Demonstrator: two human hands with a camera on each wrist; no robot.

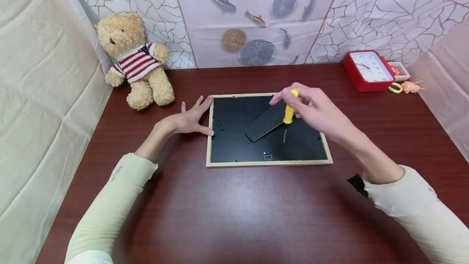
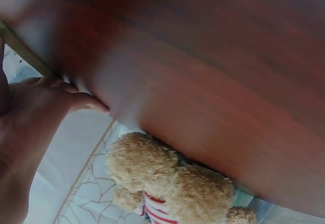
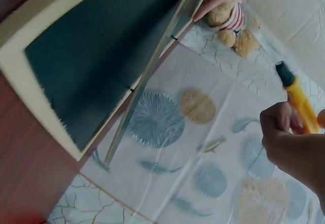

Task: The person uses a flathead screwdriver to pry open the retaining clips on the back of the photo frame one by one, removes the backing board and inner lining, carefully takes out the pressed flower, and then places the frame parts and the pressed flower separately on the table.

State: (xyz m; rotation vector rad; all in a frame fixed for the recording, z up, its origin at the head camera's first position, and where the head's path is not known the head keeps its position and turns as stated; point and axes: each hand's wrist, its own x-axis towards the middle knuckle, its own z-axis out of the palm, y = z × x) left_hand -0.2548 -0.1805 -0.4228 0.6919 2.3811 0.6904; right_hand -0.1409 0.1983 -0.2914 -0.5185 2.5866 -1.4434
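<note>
A picture frame [image 1: 238, 164] lies back side up on the table, its pale wooden rim around a black backing. The black stand [image 1: 261, 127] is raised from the backing at an angle and also shows edge-on in the right wrist view. My left hand [image 1: 188, 119] rests at the frame's left edge with fingers spread, thumb on the rim. My right hand [image 1: 315, 107] grips a yellow-handled screwdriver [image 1: 289, 113] above the backing, its slim end pointing down. The right wrist view shows the screwdriver's [image 3: 302, 102] black collar; whether the tip touches the backing I cannot tell.
A teddy bear [image 1: 135, 60] in a striped sweater sits at the back left. A red clock [image 1: 368, 70] stands at the back right, beside a small box [image 1: 399, 70], a pale ring [image 1: 395, 88] and an orange item [image 1: 411, 87]. Patterned cloth walls bound the table [image 1: 238, 215].
</note>
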